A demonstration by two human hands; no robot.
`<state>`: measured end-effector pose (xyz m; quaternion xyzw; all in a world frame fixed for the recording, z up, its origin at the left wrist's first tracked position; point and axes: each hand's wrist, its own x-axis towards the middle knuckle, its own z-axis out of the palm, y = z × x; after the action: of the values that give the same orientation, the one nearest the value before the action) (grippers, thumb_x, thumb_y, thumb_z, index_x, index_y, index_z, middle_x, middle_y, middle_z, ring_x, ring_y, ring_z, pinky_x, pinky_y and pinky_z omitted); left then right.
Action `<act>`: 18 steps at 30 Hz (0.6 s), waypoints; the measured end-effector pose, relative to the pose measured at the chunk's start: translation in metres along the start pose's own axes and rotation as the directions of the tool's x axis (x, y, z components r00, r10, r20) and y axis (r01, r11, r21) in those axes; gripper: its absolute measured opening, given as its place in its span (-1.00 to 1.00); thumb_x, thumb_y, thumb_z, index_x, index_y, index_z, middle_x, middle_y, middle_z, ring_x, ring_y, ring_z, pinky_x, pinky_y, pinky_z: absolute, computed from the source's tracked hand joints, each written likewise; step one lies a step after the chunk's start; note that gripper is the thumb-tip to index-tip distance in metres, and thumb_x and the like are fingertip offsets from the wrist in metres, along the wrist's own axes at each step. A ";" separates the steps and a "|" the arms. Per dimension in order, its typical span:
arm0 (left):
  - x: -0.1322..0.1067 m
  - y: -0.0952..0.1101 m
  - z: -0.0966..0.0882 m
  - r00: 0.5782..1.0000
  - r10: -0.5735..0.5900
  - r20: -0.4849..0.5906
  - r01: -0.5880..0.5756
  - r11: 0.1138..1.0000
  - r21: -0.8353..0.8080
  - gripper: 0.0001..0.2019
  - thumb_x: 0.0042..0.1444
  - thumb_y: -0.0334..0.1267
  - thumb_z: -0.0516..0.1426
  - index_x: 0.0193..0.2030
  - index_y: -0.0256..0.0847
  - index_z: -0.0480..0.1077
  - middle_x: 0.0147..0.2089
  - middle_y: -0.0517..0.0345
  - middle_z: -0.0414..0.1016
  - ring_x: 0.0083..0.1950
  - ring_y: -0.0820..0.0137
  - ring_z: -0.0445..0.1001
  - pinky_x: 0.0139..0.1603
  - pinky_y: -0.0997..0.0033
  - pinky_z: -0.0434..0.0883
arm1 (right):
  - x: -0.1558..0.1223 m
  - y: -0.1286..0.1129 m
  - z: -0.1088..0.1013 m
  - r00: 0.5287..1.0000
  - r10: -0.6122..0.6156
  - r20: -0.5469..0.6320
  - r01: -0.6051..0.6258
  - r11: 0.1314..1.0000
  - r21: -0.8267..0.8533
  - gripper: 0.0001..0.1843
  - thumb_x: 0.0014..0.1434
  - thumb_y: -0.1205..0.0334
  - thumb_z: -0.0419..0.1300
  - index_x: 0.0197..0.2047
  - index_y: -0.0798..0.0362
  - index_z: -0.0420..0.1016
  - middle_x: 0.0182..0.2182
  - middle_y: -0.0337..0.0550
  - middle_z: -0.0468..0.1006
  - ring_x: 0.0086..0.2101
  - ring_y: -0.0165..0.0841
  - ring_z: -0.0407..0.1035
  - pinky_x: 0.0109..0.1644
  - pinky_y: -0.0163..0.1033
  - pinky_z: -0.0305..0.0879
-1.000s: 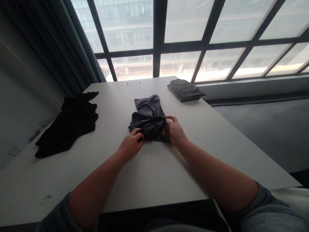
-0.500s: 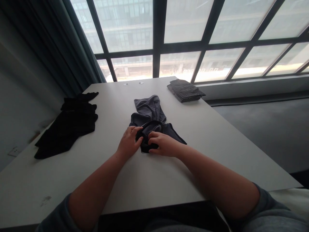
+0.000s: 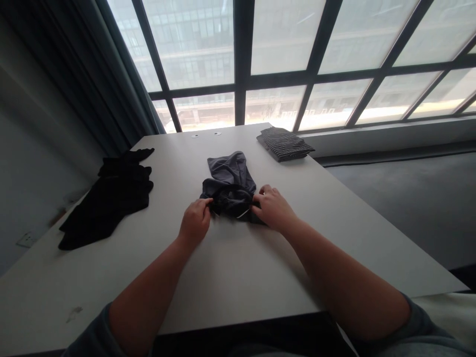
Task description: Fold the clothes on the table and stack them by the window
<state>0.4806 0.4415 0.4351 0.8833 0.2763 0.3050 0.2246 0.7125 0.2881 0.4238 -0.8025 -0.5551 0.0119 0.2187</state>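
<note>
A crumpled dark grey garment [image 3: 231, 171] lies on the white table in front of me, its kind hard to make out. Its near part is bunched and darker, with a thin white strip at the lower edge. My left hand [image 3: 196, 220] pinches the near left edge between thumb and fingers. At the near right edge, my right hand [image 3: 274, 207] has its fingers closed on the same cloth. The far part of the garment spreads flat beyond both hands. The fingertips are partly hidden in the dark folds.
Black clothes [image 3: 111, 201] lie in an overlapping row along the left side of the white table [image 3: 230, 282]. A folded striped garment [image 3: 286, 144] rests on a grey piece at the far right edge. Behind stand a large window [image 3: 275, 79] and a dark curtain [image 3: 111, 64].
My hands have moved apart, the right one outward to the garment's right edge. The bunched near part is now stretched sideways between them and its near edge sits farther away.
</note>
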 end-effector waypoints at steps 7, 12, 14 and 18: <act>0.007 0.001 -0.025 0.993 0.063 0.097 -0.074 0.990 0.118 -0.86 0.28 -0.13 0.19 -0.18 -0.11 0.52 -0.10 -0.03 0.52 0.00 0.09 0.50 0.20 0.01 0.44 | 0.002 -0.004 -0.010 0.981 -0.016 -0.196 0.081 0.941 0.328 -0.86 0.26 0.13 0.27 -0.27 0.00 0.47 -0.30 -0.12 0.54 -0.33 -0.26 0.37 -0.19 -0.19 0.24; 0.004 -0.017 -0.018 0.917 0.058 0.395 -0.103 0.990 0.094 -0.79 0.21 -0.08 0.27 -0.09 -0.10 0.60 0.39 -0.15 0.38 0.35 -0.10 0.41 0.37 -0.13 0.39 | -0.003 -0.011 -0.010 0.943 -0.081 -0.321 0.260 0.784 0.563 -0.93 0.21 0.22 0.23 -0.21 -0.03 0.43 -0.20 -0.15 0.54 -0.26 -0.29 0.41 -0.15 -0.23 0.34; 0.003 -0.021 -0.014 0.915 0.039 0.402 -0.100 0.986 0.133 -0.72 0.22 -0.12 0.27 0.04 -0.09 0.60 0.40 -0.15 0.40 0.38 -0.10 0.42 0.40 -0.14 0.38 | -0.003 -0.011 -0.008 0.934 -0.127 -0.334 0.312 0.747 0.587 -0.90 0.18 0.32 0.20 -0.20 -0.04 0.44 -0.18 -0.15 0.54 -0.20 -0.28 0.43 -0.12 -0.22 0.37; 0.004 -0.023 -0.011 0.934 0.088 0.345 -0.152 0.974 0.165 -0.63 0.18 -0.35 0.21 0.14 -0.13 0.55 0.28 -0.09 0.53 0.28 0.03 0.52 0.35 -0.04 0.45 | -0.001 -0.006 -0.002 0.891 -0.224 -0.394 0.422 0.729 0.539 -0.72 0.16 0.48 0.11 -0.16 -0.03 0.53 -0.10 -0.12 0.53 -0.10 -0.26 0.46 0.02 -0.18 0.39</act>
<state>0.4675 0.4638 0.4316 0.9549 0.2070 0.1356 0.1643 0.7075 0.2883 0.4272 -0.5694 -0.6131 0.0294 0.5468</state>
